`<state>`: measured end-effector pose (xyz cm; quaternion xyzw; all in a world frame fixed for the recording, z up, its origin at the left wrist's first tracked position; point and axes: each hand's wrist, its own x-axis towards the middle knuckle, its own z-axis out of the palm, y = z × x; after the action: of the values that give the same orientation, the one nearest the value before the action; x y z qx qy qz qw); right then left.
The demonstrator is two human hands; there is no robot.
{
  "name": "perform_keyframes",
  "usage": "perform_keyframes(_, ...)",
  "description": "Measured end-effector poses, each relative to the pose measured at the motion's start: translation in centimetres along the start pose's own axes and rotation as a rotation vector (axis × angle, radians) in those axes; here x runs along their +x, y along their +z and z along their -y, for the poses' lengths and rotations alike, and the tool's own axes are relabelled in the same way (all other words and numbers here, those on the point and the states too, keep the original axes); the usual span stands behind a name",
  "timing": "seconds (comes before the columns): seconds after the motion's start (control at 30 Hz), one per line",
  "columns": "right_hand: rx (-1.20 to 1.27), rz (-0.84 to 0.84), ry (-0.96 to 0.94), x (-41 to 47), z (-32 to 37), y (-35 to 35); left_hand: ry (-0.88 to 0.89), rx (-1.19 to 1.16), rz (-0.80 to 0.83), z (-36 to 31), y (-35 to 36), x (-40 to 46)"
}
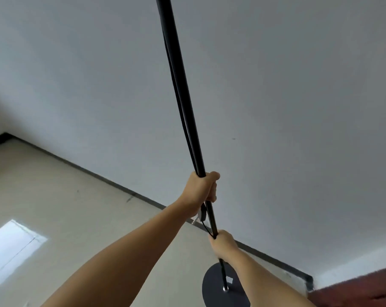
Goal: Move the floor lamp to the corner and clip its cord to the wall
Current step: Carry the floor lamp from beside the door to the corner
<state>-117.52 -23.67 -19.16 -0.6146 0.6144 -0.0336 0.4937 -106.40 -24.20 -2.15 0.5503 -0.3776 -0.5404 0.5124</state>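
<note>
A black floor lamp pole (183, 91) runs from the top of the view down to a round dark base (212, 284) near the bottom. Its black cord (176, 94) lies along the pole's left side. My left hand (202, 188) is wrapped around pole and cord together, higher up. A small in-line switch (203, 214) hangs just below that hand. My right hand (224, 243) grips the pole lower down, above the base. The lamp's head is out of view.
A plain white wall (276, 107) with a dark skirting (121, 187) fills the background. A room corner (309, 281) lies at lower right, next to a dark red surface (365, 289). Another corner (4, 134) shows at far left. Beige floor (65, 207) carries a sunlit patch.
</note>
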Motion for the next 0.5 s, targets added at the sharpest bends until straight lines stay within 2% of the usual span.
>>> perform_keyframes(0.5, -0.098, 0.251, -0.140, 4.1, 27.8, 26.5, 0.067, -0.144, -0.387, -5.6, -38.3, -6.0)
